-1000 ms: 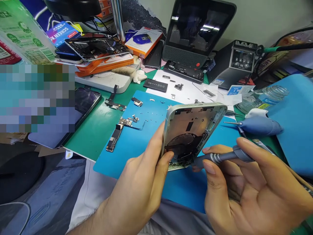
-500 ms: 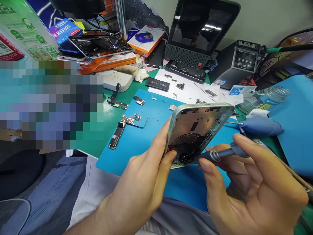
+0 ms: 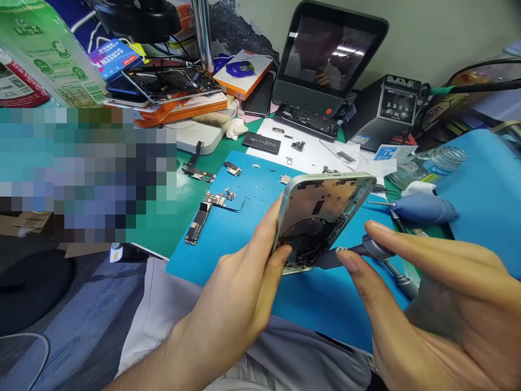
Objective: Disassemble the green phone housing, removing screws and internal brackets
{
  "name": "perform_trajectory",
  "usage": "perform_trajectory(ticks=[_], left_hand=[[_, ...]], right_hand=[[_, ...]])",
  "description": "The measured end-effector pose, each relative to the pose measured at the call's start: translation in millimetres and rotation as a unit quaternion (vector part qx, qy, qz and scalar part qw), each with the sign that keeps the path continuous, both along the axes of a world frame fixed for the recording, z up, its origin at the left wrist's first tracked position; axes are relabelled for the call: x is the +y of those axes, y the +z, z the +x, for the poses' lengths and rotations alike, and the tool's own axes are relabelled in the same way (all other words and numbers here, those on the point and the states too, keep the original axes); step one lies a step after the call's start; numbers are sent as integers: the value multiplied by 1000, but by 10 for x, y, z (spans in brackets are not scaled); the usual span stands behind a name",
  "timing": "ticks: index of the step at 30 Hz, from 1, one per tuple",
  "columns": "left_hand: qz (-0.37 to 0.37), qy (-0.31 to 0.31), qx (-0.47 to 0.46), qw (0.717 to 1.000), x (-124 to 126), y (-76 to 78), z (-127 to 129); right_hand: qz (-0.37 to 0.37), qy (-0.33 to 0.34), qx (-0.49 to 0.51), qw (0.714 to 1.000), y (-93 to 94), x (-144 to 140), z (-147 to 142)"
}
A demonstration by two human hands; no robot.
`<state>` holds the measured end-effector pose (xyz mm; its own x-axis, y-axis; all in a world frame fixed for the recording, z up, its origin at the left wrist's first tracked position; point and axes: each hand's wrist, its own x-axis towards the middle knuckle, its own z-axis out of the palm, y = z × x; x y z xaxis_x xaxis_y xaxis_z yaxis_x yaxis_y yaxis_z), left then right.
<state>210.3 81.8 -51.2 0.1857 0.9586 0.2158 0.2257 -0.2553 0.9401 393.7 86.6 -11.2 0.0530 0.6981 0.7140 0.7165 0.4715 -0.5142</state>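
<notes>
My left hand is closed around the left edge of a phone housing, its thumb on the inner face near the bottom. The housing is tilted up, gutted side showing, with a black coil ring inside a light green frame. My right hand pinches a dark grey screwdriver, thumb on its shaft and index finger on its end cap. The tool points at the housing's lower right edge; its tip is hidden there. Below, on the blue mat, a logic board and several tiny screws lie left of the housing.
Behind are a black battery, small parts on white paper and a screen device. A blue-handled tool and a glass jar stand right. Stacked phones and boxes occupy the back left.
The fingers of my right hand have shifted and straightened on the screwdriver, with the thumb farther along its shaft. My left hand keeps the housing nearly where it was. The view has moved slightly.
</notes>
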Motion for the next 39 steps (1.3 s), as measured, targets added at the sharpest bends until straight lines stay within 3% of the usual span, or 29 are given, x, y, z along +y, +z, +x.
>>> perform_trajectory(ticks=[3, 8, 13, 21, 27, 31, 35, 39], left_hand=[[-4, 2, -4, 1000, -4, 2, 3], [-6, 0, -9, 1000, -2, -3, 6], [1, 2, -5, 1000, -10, 1, 11], [-7, 1, -9, 1000, 6, -8, 6], [-5, 4, 3, 1000, -16, -6, 4], [-4, 8, 9, 1000, -14, -8, 5], [-2, 6, 8, 1000, -8, -10, 8], [-3, 2, 9, 1000, -19, -9, 1]], right_hand=[[-2, 27, -59, 998, -20, -19, 19], [-63, -1, -29, 998, -44, -36, -44], [1, 29, -9, 1000, -22, 7, -42], [-5, 58, 12, 998, -40, 25, -52], [-95, 27, 66, 993, -106, -9, -85], [-60, 43, 67, 995, -112, 10, -96], [-101, 40, 76, 991, -105, 32, -93], [-17, 95, 56, 994, -118, 109, -87]])
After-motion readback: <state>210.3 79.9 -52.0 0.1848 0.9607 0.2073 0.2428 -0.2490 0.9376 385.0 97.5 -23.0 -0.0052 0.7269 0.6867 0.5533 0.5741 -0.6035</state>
